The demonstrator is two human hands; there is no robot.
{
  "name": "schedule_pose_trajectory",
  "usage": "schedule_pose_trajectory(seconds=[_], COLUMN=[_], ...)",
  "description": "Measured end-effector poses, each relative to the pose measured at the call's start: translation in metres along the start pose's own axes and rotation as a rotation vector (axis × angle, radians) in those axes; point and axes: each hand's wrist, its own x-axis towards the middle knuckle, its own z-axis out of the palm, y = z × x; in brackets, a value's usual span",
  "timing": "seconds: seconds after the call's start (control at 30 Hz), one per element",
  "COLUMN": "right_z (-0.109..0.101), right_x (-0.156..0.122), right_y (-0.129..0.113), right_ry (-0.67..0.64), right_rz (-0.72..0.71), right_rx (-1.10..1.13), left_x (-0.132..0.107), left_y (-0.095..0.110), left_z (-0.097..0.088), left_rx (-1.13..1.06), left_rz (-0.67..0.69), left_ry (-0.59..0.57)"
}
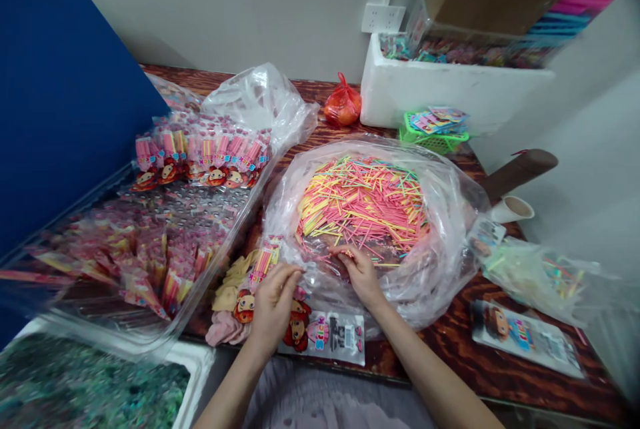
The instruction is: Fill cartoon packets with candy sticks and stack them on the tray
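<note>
Thin pink, yellow and green sticks lie heaped loose beyond the right hand, which pinches a small bunch of pink ones. They sit in a clear plastic bag, crumpled, its mouth spread wide around them. Flat packets printed with red-haired cartoon figures lie overlapping beneath and beside the left hand, reaching toward the right wrist.

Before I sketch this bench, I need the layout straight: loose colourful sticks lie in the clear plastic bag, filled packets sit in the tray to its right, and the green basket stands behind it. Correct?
No: the head view shows the tray of filled packets to the left of the clear plastic bag, not right. The loose sticks lie in that bag, with the green basket behind.
</note>
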Motion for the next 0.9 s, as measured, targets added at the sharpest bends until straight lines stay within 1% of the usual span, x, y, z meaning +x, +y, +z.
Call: schedule_pose_trajectory(seconds=[0.1, 0.17, 0.2, 0.27, 0.37, 0.43, 0.47, 0.53, 0.6, 0.67, 0.73, 0.8, 0.9], right_z=[0.001, 0.001, 0.001, 0.001, 0.0, 0.0, 0.0, -0.001, -0.001, -0.002, -0.003, -0.004, -0.005], right_x=[0.0, -0.001, -0.002, -0.003, -0.004, -0.004, -0.004, -0.003, -0.002, -0.001, 0.0, 0.001, 0.003], right_y=[-0.002, -0.003, -0.003, -0.003, -0.002, -0.003, -0.003, -0.004, -0.005, -0.006, -0.009, -0.012, -0.015], right_ry=[-0.024, -0.03, -0.031, -0.034, -0.052, -0.057, -0.056, -0.041, -0.03, -0.024, -0.027, -0.031, -0.032], right_rz=[-0.011, -0.024, -0.034, -0.06, -0.081, -0.067, -0.054, -0.025, -0.012, -0.02, -0.043, -0.064, -0.08], right_rx=[-0.002, -0.018, -0.028, -0.046, -0.053, -0.038, -0.028, -0.019, -0.021, -0.016, -0.006, 0.002, 0.011], left_x=[0.005, 0.01, 0.012, 0.015, 0.018, 0.018, 0.018, 0.018, 0.017, 0.017, 0.016, 0.014, 0.011], left_y=[0.017, 0.021, 0.021, 0.017, 0.012, 0.014, 0.015, 0.016, 0.014, 0.007, -0.001, -0.007, -0.012], left_z=[0.011, 0.022, 0.028, 0.039, 0.044, 0.039, 0.035, 0.024, 0.013, 0.003, -0.004, -0.007, -0.008], left_rx=[0.234, 0.385, 0.445, 0.514, 0.506, 0.417, 0.35, 0.197, 0.054, -0.067, -0.153, -0.197, -0.213], left_rz=[0.364, 0.52, 0.564, 0.605, 0.602, 0.552, 0.497, 0.333, 0.14, -0.036, -0.172, -0.253, -0.293], left_ry=[-0.215, -0.328, -0.367, -0.409, -0.406, -0.372, -0.341, -0.244, -0.112, 0.0, 0.078, 0.12, 0.155])
